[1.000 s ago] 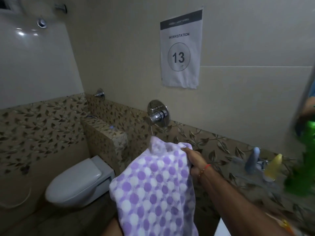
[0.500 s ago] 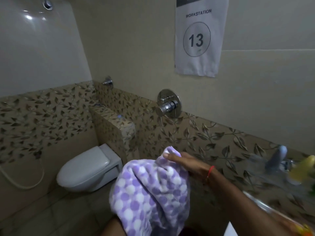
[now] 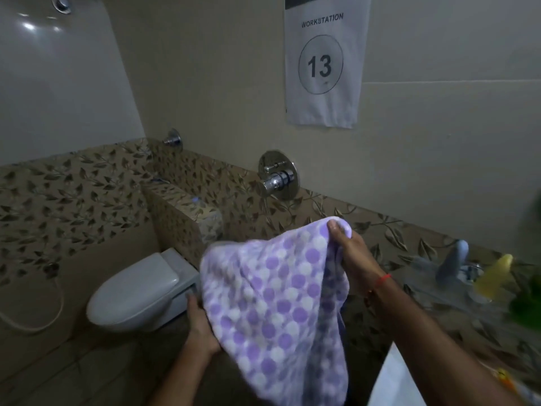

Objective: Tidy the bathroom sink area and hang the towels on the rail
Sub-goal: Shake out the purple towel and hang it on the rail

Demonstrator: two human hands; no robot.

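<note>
A purple-and-white dotted towel point(image 3: 278, 312) hangs in front of me, in the lower middle of the head view. My right hand point(image 3: 349, 250) pinches its top corner, held up near the leaf-patterned wall band. My left hand point(image 3: 200, 326) grips the towel's left edge lower down, partly hidden behind the cloth. No towel rail is in view.
A white toilet point(image 3: 137, 291) with its lid down stands at lower left, a hose beside it. A chrome wall valve point(image 3: 278, 180) sits above the towel. At right are a blurred tap point(image 3: 452, 262), a yellow bottle point(image 3: 493, 273), a green object point(image 3: 527, 306) and a white sink edge point(image 3: 392, 379).
My left hand has come up from below and taken the towel's left edge. The towel has spread wider between both hands. The view has shifted slightly right and down.
</note>
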